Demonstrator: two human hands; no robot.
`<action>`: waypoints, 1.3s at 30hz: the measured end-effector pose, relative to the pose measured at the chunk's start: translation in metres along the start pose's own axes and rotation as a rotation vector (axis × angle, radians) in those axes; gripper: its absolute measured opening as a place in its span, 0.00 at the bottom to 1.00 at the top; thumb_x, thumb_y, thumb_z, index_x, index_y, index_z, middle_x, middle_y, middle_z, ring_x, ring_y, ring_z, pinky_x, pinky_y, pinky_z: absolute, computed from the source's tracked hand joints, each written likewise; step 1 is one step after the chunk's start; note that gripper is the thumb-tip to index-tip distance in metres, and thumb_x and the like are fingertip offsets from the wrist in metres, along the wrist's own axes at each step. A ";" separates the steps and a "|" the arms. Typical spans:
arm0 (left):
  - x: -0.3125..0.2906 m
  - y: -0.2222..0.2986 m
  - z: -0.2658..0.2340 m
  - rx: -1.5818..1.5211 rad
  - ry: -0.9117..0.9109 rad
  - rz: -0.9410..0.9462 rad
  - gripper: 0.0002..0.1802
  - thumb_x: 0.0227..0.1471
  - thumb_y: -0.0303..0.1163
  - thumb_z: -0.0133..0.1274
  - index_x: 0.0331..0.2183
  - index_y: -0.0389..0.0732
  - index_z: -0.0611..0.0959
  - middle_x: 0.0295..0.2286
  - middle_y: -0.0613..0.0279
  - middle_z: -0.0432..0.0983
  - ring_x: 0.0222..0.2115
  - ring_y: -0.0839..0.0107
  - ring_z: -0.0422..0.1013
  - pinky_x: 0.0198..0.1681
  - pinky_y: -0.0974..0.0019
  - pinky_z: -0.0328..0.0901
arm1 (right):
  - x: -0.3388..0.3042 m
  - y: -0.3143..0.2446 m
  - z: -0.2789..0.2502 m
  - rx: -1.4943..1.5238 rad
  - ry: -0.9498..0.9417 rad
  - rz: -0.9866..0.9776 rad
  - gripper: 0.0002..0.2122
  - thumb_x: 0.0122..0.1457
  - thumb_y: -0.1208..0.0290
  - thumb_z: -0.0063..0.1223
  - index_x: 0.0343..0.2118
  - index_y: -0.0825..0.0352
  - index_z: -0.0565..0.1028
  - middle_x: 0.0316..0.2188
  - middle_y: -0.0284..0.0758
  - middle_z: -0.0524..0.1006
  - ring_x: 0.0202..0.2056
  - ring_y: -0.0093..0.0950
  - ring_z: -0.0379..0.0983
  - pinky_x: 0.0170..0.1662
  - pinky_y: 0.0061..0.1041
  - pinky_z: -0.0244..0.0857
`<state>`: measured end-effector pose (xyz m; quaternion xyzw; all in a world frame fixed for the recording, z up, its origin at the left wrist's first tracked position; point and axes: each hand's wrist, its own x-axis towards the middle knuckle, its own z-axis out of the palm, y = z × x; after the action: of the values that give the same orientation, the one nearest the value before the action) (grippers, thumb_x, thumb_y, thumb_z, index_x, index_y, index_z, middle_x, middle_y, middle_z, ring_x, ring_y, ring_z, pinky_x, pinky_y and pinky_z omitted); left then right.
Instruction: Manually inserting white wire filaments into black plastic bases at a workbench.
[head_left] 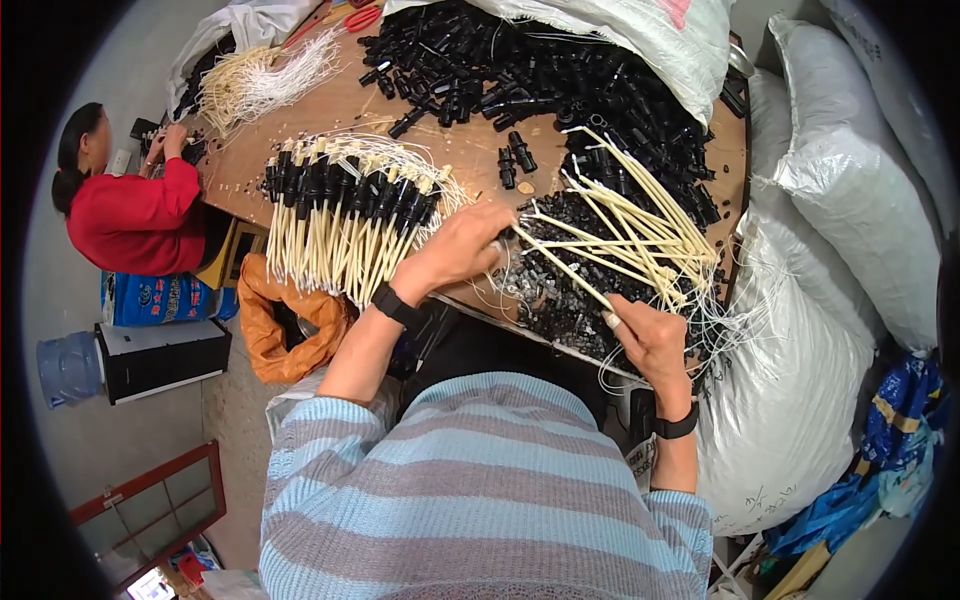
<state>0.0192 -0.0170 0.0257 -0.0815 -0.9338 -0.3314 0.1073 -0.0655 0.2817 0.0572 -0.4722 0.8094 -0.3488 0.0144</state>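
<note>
A cream sleeved cable (565, 268) slants between my two hands, over the near edge of the table. My left hand (462, 242) is closed, its fingertips at the cable's far end; what else they may pinch is too small to make out. Lower down, my right hand (650, 338) grips the other end between thumb and fingers. Thin white wires trail around that hand. More loose cream cables (640, 235) lie crossed beyond it. To the left of my left hand rests a row of cables fitted with black connectors (350, 200). Small black and clear parts (545, 290) are spread beneath the held cable.
A large heap of black connectors (520, 70) covers the table's (300, 110) far side, by a white sack (640, 40). Bundled wires (270, 80) lie far left. Full white sacks (790, 380) crowd the right side. A person in red (135, 215) works at the left edge.
</note>
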 end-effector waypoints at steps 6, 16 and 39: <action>-0.006 0.006 0.007 0.036 0.146 -0.010 0.09 0.48 0.20 0.42 0.36 0.34 0.69 0.31 0.49 0.67 0.36 0.51 0.66 0.44 0.52 0.63 | 0.003 -0.008 0.004 -0.051 -0.006 -0.054 0.09 0.51 0.77 0.60 0.36 0.64 0.80 0.15 0.35 0.70 0.15 0.27 0.67 0.19 0.25 0.58; -0.006 0.010 0.001 0.255 -0.029 -0.020 0.14 0.44 0.22 0.54 0.37 0.35 0.72 0.33 0.51 0.71 0.40 0.53 0.68 0.42 0.54 0.62 | -0.005 -0.004 0.006 -0.107 -0.007 -0.026 0.10 0.51 0.76 0.60 0.38 0.62 0.79 0.15 0.34 0.69 0.14 0.30 0.65 0.18 0.26 0.57; -0.003 0.057 0.044 -0.830 0.190 -0.750 0.08 0.49 0.26 0.52 0.33 0.37 0.81 0.22 0.67 0.77 0.20 0.82 0.67 0.23 0.74 0.61 | 0.032 -0.026 0.059 0.064 -0.093 0.002 0.13 0.50 0.71 0.63 0.40 0.62 0.75 0.15 0.30 0.66 0.16 0.24 0.63 0.20 0.25 0.59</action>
<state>0.0282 0.0547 0.0260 0.2506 -0.6765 -0.6920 0.0248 -0.0428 0.2166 0.0372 -0.4862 0.7969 -0.3521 0.0675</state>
